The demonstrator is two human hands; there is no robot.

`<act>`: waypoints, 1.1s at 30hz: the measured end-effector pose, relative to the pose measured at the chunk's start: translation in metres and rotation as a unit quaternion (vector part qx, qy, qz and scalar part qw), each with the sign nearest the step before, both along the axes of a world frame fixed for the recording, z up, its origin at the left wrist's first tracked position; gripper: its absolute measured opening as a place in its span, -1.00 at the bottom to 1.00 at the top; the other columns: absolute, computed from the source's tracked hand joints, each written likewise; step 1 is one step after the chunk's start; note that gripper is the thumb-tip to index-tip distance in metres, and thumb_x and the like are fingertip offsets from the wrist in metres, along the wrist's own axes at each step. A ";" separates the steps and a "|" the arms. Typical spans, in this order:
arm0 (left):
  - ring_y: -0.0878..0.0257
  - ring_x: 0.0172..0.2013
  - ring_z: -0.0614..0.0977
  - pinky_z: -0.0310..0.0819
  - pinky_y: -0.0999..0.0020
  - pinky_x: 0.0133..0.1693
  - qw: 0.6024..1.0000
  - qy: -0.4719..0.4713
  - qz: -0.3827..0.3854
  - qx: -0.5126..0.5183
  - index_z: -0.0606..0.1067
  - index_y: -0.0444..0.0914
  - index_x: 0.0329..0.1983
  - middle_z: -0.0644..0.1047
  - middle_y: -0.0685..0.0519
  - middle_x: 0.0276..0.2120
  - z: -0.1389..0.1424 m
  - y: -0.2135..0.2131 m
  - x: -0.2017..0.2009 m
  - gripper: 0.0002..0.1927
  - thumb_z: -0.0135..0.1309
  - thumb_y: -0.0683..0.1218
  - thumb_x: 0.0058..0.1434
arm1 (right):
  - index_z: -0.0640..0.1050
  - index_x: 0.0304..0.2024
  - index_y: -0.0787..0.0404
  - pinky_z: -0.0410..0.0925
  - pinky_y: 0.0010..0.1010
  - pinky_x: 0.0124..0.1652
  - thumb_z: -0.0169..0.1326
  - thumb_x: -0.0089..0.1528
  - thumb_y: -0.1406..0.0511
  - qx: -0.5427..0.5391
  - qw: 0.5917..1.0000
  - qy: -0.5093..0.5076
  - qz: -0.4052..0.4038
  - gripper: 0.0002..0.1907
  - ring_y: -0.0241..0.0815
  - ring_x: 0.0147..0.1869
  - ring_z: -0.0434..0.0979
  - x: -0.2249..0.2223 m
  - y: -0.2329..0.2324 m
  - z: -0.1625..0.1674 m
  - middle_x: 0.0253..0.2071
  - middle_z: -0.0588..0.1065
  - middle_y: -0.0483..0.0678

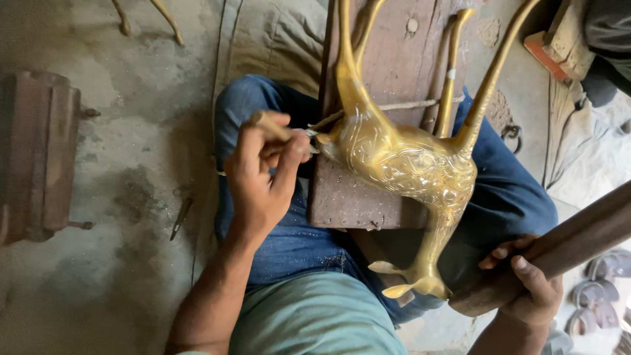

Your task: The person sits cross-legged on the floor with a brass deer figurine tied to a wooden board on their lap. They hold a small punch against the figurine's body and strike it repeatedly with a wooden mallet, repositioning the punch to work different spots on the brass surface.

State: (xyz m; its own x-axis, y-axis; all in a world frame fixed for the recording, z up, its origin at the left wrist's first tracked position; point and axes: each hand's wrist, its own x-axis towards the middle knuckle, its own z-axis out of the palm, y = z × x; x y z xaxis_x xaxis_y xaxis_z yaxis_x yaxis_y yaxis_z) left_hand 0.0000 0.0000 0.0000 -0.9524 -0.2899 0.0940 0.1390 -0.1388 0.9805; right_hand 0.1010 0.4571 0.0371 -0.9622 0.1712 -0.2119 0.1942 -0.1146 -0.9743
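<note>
A brass deer figure (407,164) lies on its side across a reddish-brown wooden board (388,72) that rests over the person's lap, its long legs pointing up toward the top of the view and its head and ears hanging down past the near edge of the board, just above the light green shirt (315,315). The body of the figure is covered in fine engraved patterns. The left hand (263,174) is curled closed around a small wooden-handled tool (279,126), pinching it between thumb and fingers, with the metal tip touching the rear end of the figure. The right hand (529,283) is wrapped from below around the thick end of a dark wooden mallet (565,246), fingers folded over it, near the deer's head. The blue jeans (296,243) show on either side of the board. On the concrete floor (118,276) to the left stands a rusty red metal block (39,154), and a slim dark tool (179,218), possibly a chisel, lies beside the knee. At the lower right, grey curved pieces (601,296) sit stacked, too blurred to identify. No labels or packages are legible here.
</note>
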 end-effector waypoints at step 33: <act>0.31 -0.20 0.70 0.65 0.45 -0.10 0.981 -0.175 -0.079 0.008 0.39 -0.40 0.08 0.60 -0.06 -0.15 -0.045 -0.049 0.006 -0.73 0.09 -0.16 0.41 | 0.35 0.05 0.48 0.47 -0.14 -0.12 0.07 0.29 0.39 0.013 0.999 -0.050 -0.007 -0.65 0.15 -0.18 0.55 -0.032 -0.004 0.003 -0.19 0.46 0.28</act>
